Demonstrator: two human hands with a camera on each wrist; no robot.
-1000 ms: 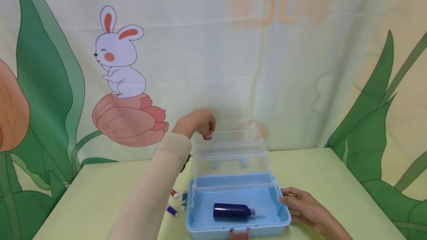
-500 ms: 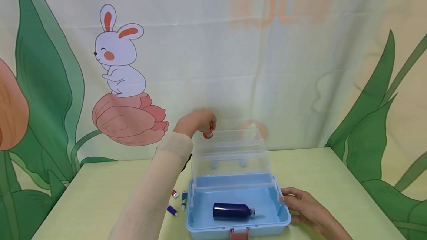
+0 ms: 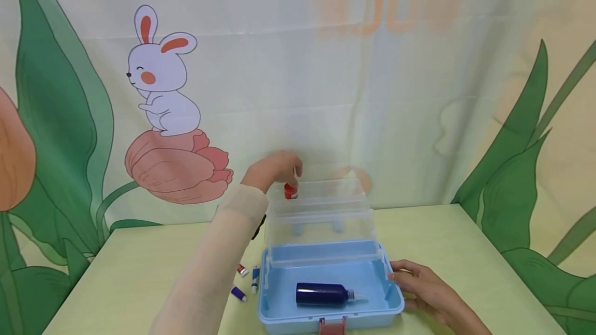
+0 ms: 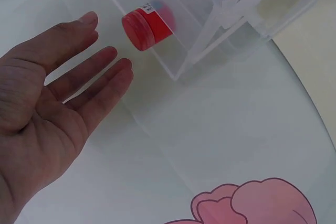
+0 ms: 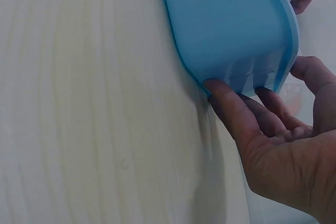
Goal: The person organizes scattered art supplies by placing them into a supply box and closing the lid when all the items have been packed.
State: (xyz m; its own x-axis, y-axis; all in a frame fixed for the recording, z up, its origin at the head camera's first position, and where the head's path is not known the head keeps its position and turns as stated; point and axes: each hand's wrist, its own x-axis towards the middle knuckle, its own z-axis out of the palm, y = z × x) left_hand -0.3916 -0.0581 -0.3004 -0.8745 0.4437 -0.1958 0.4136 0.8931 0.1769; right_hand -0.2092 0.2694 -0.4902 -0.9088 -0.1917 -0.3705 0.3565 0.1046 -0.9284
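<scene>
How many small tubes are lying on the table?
3 show, left of the blue box: a blue tube beside it, and a red tube and a purple tube poking past the left sleeve, which may hide more.

Pale yellow-green table (image 3: pixel 153 260): blue box (image 3: pixel 368 320) standing open, three small tubes (image 3: pixel 255 279) lying beside.

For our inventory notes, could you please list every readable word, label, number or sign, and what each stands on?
"U", in the faint orange lettering on the backdrop; its other letters are too blurred.
White label on the red jar: print too small to read.
Paint tubes: any print too small to read.
</scene>
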